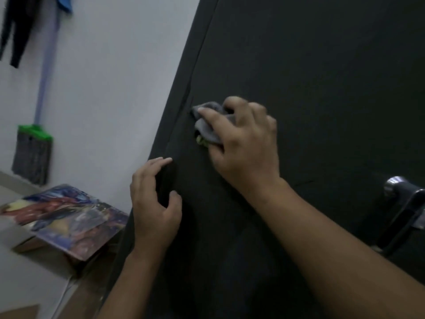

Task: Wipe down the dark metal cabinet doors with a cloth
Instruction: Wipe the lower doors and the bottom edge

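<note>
The dark metal cabinet door [322, 77] fills the right half of the head view, its left edge running diagonally from top centre to bottom left. My right hand [243, 143] presses a bunched grey cloth [207, 125] with a bit of green showing against the door, close to the vertical seam near the left edge. My left hand [154, 203] rests lower down, fingers curled around the cabinet's left edge. A chrome lever handle [404, 203] sticks out of the door at the right.
A white wall [110, 88] lies left of the cabinet. A mop with a green head [34, 146] leans against it. A colourful picture board [66, 217] lies on a cardboard box on the floor. Dark clothes [13, 31] hang at the top left.
</note>
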Tool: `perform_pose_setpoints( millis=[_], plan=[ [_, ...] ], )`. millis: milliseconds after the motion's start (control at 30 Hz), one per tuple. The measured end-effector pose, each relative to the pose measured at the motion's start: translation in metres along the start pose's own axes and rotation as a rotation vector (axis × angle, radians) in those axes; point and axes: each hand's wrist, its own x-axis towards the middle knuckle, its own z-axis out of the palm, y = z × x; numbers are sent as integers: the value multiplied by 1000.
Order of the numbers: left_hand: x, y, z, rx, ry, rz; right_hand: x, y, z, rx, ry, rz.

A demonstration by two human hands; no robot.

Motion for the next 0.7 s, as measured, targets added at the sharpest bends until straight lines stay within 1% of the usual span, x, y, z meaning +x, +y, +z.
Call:
perform_pose_setpoints(
  millis=[100, 167, 200, 267, 333, 367, 433, 500, 533, 600, 667, 700],
  plan=[
    [5, -9, -14, -168, 156, -92, -30, -29, 16, -15, -173, -145],
    [10, -15, -26, -185, 240, -136, -57, -47, 28, -15, -248, -255],
    [12, -16, -32, -169, 249, -144, -69, -53, 33, 2, -278, -309],
    [18, -21, -41, -126, 176, -167, -86, -58, 40, 45, -349, -423],
    [22, -29, -44, -131, 16, -251, -92, -56, 42, 82, -395, -518],
    [23, -33, -44, -157, -68, -305, -92, -54, 41, 92, -391, -537],
    [20, -38, -44, -238, -170, -368, -81, -47, 39, 109, -324, -528],
    [16, -36, -42, -327, -171, -405, -55, -36, 33, 100, -227, -494],
    [14, -34, -41, -361, -159, -426, -37, -29, 28, 92, -170, -448],
    [12, -37, -40, -405, -150, -435, 0, -17, 21, 84, -48, -287],
    [12, -44, -42, -430, -179, -460, 18, -16, 18, 46, -7, -146],
    [13, -47, -43, -446, -193, -482, 18, -20, 21, 9, 0, -134]
  ],
)
